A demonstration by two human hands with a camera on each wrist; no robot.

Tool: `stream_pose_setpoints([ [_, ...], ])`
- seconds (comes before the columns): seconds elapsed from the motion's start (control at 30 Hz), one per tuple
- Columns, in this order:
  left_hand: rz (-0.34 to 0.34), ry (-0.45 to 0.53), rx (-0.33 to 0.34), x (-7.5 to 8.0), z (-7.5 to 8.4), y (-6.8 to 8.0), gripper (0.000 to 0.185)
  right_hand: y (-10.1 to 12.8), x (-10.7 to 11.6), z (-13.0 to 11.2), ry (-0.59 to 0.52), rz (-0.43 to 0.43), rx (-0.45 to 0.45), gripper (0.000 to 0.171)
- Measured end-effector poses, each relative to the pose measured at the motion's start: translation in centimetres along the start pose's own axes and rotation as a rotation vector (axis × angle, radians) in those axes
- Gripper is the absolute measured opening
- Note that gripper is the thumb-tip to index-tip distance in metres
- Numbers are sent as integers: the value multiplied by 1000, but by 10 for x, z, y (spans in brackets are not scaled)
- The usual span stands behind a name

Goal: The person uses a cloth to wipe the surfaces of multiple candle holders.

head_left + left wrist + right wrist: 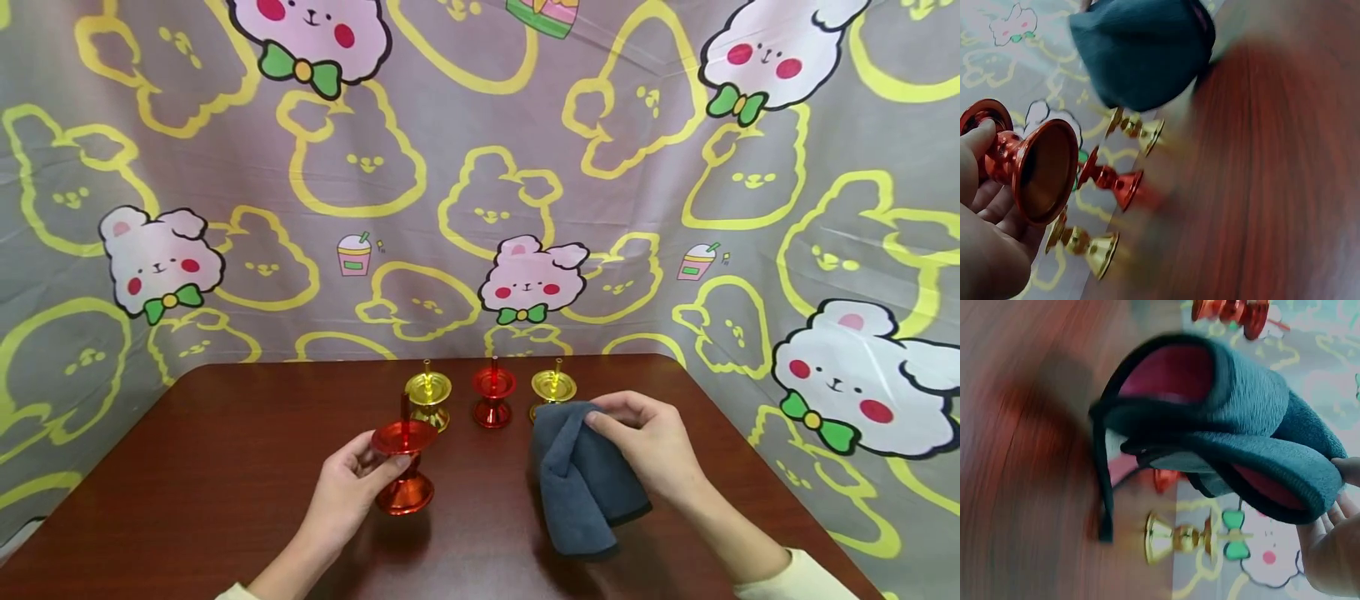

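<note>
My left hand (358,477) grips a shiny red candle holder (405,467) by its stem, just off the brown table (225,450). The left wrist view looks into the hollow base of this holder (1038,169), with my fingers (985,206) curled round the stem. My right hand (633,429) pinches a folded dark grey-blue cloth (581,487), which hangs down in front of the palm. In the right wrist view the cloth (1235,419) fills the frame, held by my fingers (1335,550) at the lower right.
Three small holders stand in a row at the table's far side: gold (428,398), red (493,397), gold (553,387), the last partly behind the cloth. A cartoon-print curtain (480,167) hangs behind the table.
</note>
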State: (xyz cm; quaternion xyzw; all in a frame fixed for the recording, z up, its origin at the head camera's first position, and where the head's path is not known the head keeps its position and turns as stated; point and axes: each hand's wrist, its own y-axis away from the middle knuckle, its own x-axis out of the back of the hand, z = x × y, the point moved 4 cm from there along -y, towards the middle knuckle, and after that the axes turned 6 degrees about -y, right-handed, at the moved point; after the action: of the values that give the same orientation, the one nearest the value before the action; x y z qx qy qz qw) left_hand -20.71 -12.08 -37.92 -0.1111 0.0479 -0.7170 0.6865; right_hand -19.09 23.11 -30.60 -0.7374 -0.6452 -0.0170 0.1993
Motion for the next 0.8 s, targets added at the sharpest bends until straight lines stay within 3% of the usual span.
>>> stream_pose_setpoints([
  [0.17, -54, 53, 9, -17, 6, 6, 35, 8, -16, -12, -159, -2, -57, 27],
  [0.47, -152, 96, -30, -42, 14, 13, 41, 14, -44, -21, -331, -36, -15, 24],
  [0.8, -187, 129, -40, -58, 18, 17, 42, 18, -66, -25, -387, -110, 59, 23],
])
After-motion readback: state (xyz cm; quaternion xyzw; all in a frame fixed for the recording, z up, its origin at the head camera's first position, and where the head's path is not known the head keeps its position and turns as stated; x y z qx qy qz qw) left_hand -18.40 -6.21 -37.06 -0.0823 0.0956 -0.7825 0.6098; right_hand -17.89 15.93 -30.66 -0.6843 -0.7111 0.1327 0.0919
